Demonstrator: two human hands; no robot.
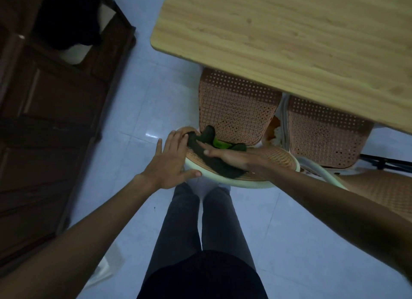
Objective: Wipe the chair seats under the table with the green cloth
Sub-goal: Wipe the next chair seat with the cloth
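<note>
A chair with a woven cane seat (236, 111) is tucked under the light wooden table (289, 42); its curved cream-rimmed backrest (278, 160) faces me. The dark green cloth (207, 147) lies draped over the left part of that backrest top. My right hand (231, 157) lies flat on the cloth, fingers stretched out to the left, pressing it down. My left hand (171, 162) rests on the left end of the backrest rim, fingers spread, thumb along the cream edge, touching the cloth's end.
A second cane chair (323, 131) stands to the right under the table, with another cane backrest (383, 191) at the far right. A dark wooden cabinet (44, 120) fills the left side. My legs (200, 220) stand on pale floor tiles just behind the chair.
</note>
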